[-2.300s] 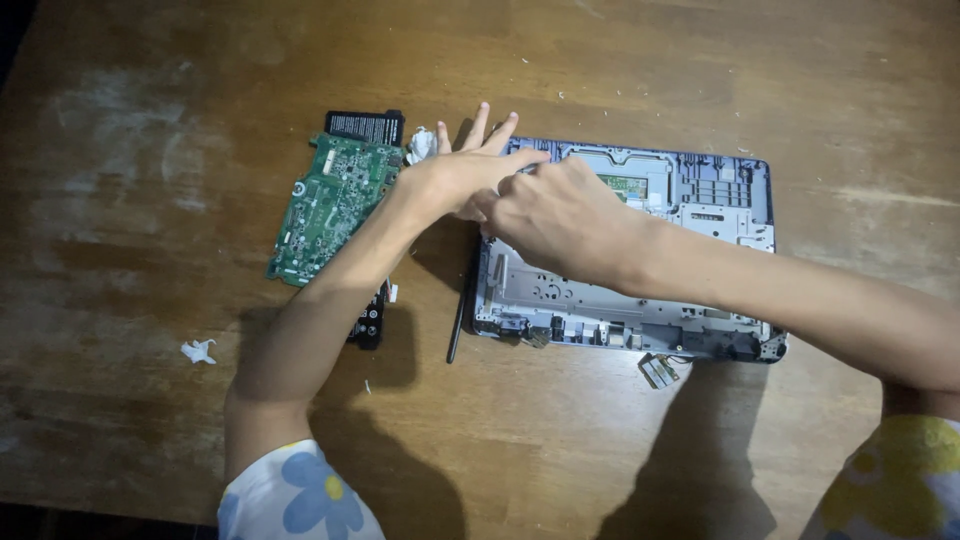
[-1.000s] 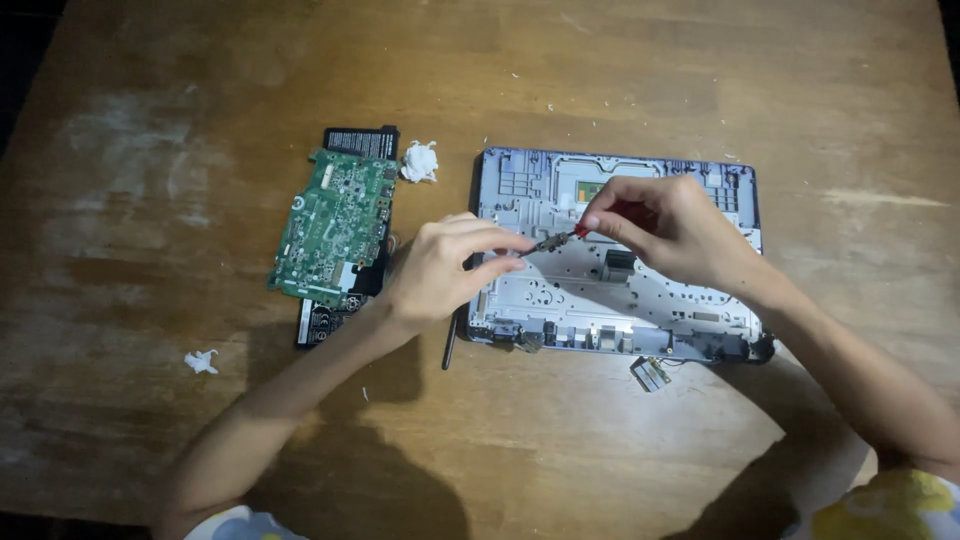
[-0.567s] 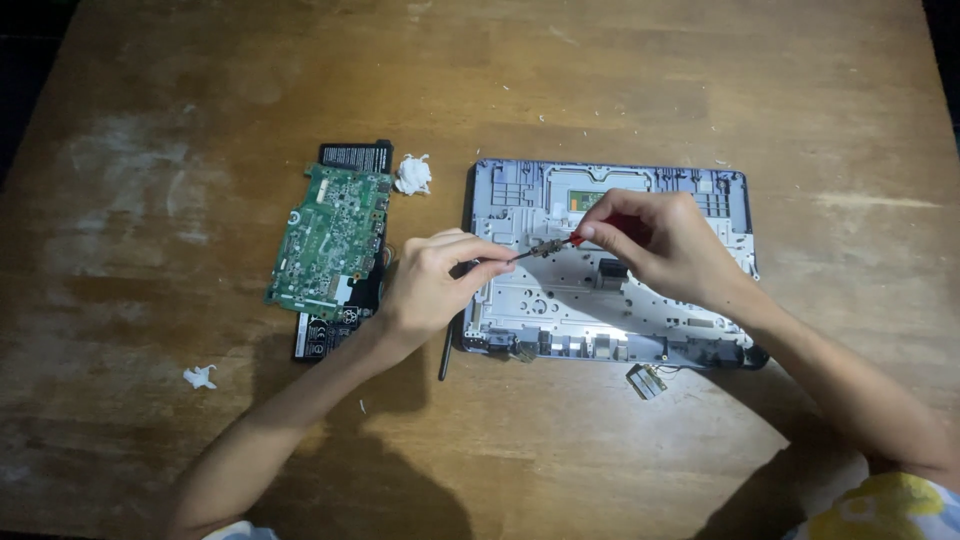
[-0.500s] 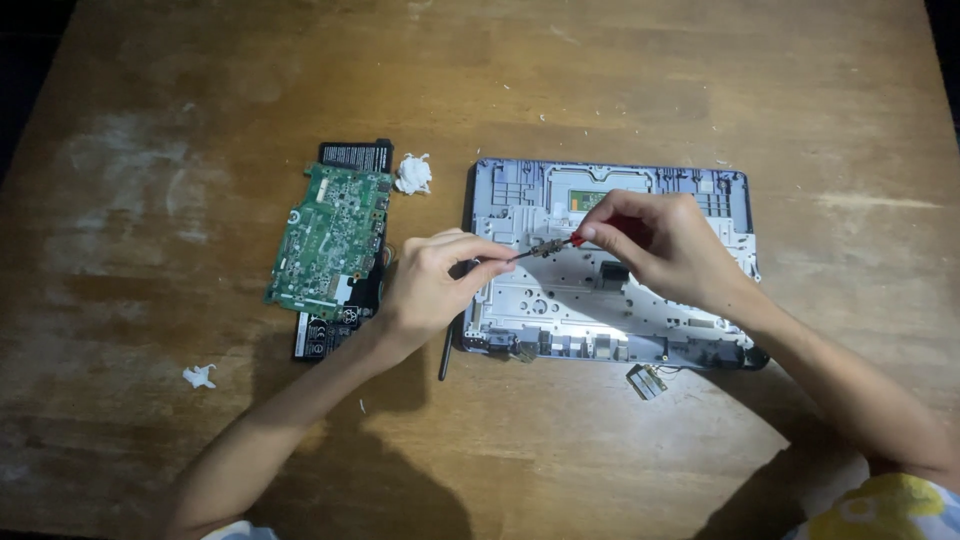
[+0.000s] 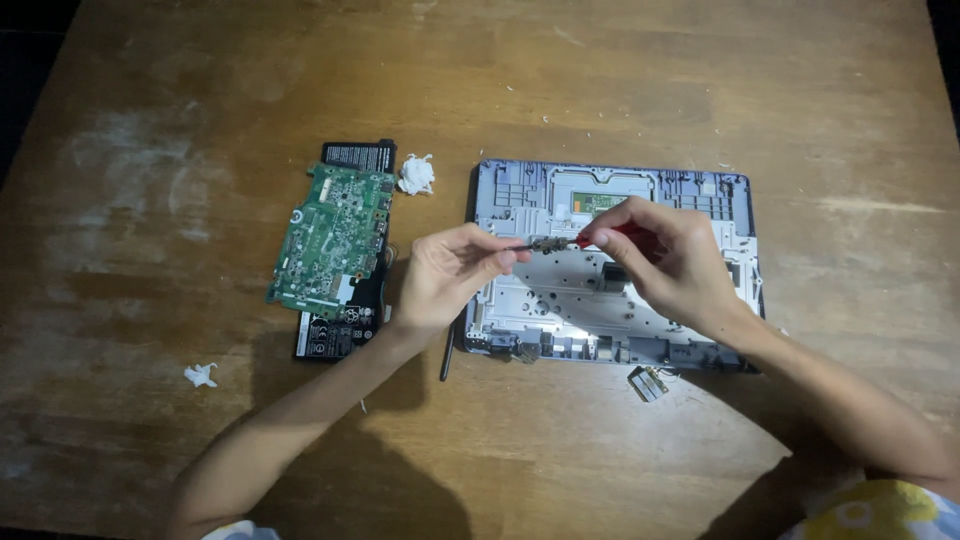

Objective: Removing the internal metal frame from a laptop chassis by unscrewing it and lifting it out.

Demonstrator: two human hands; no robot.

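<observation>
- A small crumpled white scrap [image 5: 201,375] lies alone on the wooden desk [image 5: 600,90] at far left.
- A green circuit board [image 5: 334,240] rests tilted on top of a flat black battery pack [image 5: 340,325]; a white wad [image 5: 416,174] sits just beside the pack's top end.
- The left hand [image 5: 445,280] is pinched narrow on the left end of a small metal bracket-like part [image 5: 548,244], held just above the casing.
- A thin dark rod [image 5: 446,358] lies on the desk below this hand, beside the casing's left edge.
- The part's long axis runs left to right, bridging both hands; neither hand is nearer.
- The opened laptop base casing [image 5: 520,190] lies flat under the hands.
- The right hand [image 5: 668,262] is closed on a red-handled tool [image 5: 625,232] meeting the part's right end.
- A small loose card [image 5: 647,383] lies on the desk just below the casing.
</observation>
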